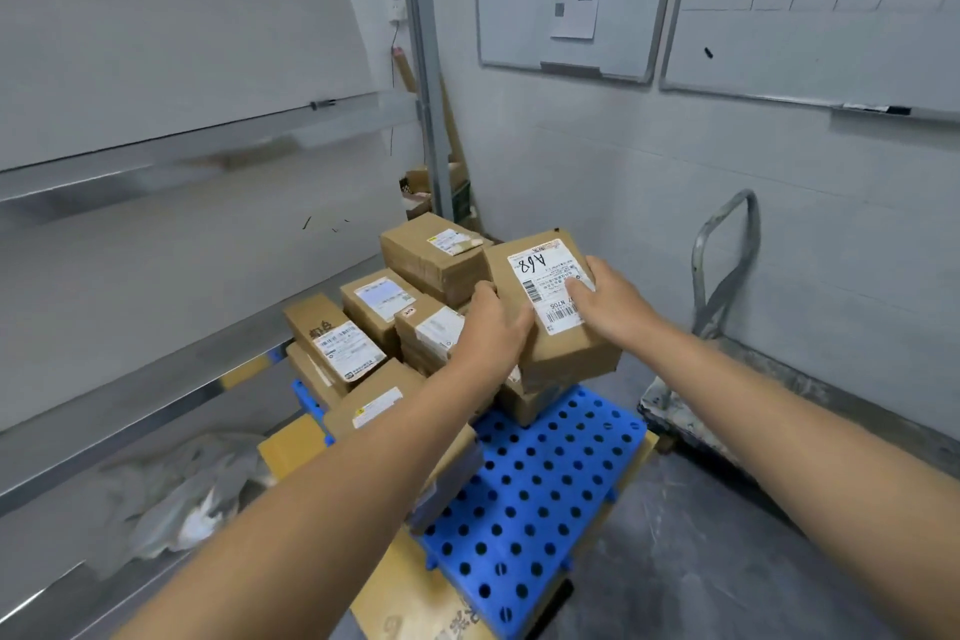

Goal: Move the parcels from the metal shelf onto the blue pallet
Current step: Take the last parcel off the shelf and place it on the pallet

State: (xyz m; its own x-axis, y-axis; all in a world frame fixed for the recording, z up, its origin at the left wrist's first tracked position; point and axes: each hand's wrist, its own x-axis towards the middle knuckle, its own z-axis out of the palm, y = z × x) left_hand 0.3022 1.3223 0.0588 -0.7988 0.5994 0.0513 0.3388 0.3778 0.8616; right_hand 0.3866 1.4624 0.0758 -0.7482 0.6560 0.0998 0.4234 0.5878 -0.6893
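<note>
Above the far side of the blue perforated plastic pallet (545, 483), the brown cardboard parcel with the white shipping label (558, 322) was held in both hands, over a lower brown box (524, 403) at the right end of the stack of brown labelled parcels (431, 255) already on the pallet. Whether its underside touched that box could not be told. The step in hand looked like the set-down of one parcel, with the metal shelf (130, 411) off to the left, its nearer tiers blurred and showing only crumpled pale wrapping. The next move probably called for lowering the parcel squarely onto the box beneath, so that it sat flat and did not overhang the stack's right side, then letting go and turning to the shelf. The left grip (496, 327) was clasped round the parcel's near left edge, fingers curled onto its side. The right grip (615, 301) grasped the right edge, fingers laid across the label on the top face. Neither was released, and both bore on the same parcel.
</note>
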